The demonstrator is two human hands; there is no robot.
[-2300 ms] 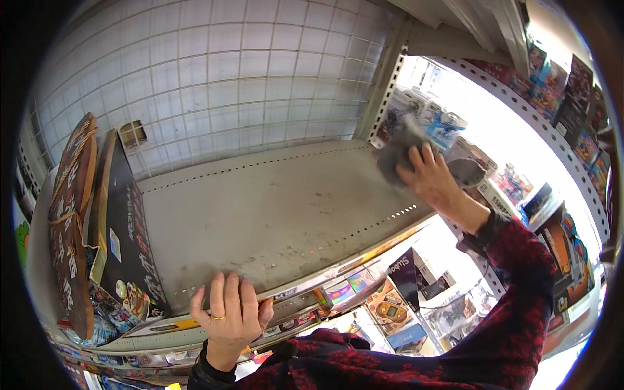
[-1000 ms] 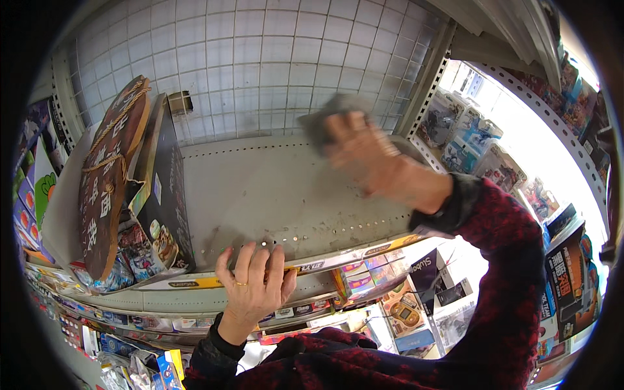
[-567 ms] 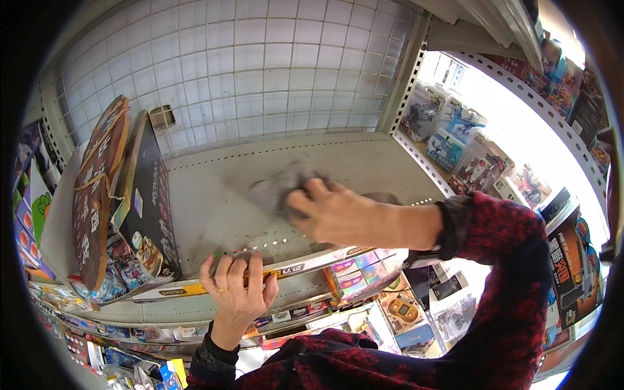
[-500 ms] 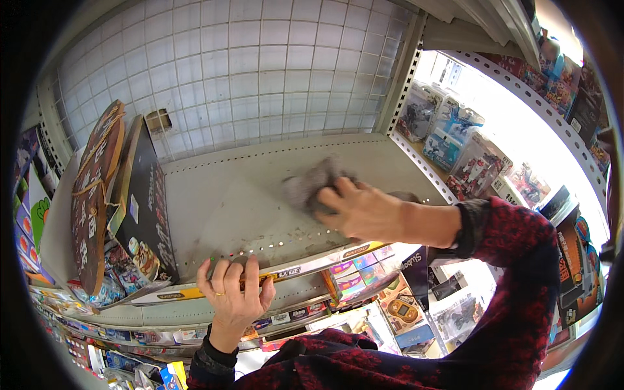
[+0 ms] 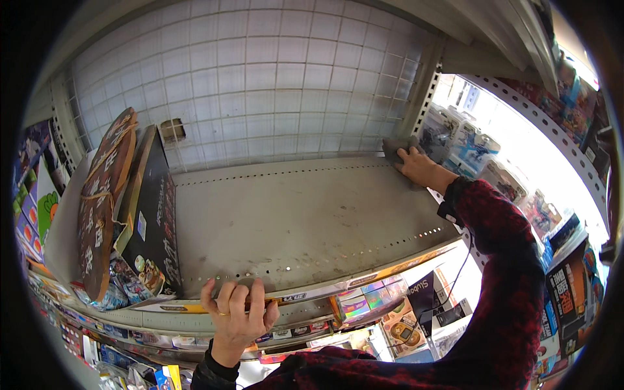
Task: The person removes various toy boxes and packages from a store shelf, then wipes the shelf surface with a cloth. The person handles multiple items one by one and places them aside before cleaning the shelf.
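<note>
A grey cloth [image 5: 394, 149] is bunched under my right hand [image 5: 420, 168], whose fingers press on it at the far right corner of a grey metal shelf [image 5: 292, 214]. Dark smudges and specks mark the shelf surface. My left hand [image 5: 238, 315], with a ring on one finger, grips the shelf's front edge, its fingers curled over the yellow and white label strip [image 5: 377, 272]. The palm side of the right hand is hidden.
At the shelf's left end lean a brown wooden sign [image 5: 104, 214] with cord and a black box [image 5: 153, 214]. A white wire grid [image 5: 260, 84] backs the shelf. Blister-packed toys [image 5: 471, 149] hang beyond the perforated right side. Boxed goods [image 5: 370, 302] fill the lower shelves.
My right hand has carried the cloth from the middle of the shelf to its far right corner. The left hand keeps its grip on the front edge. The view has shifted slightly.
</note>
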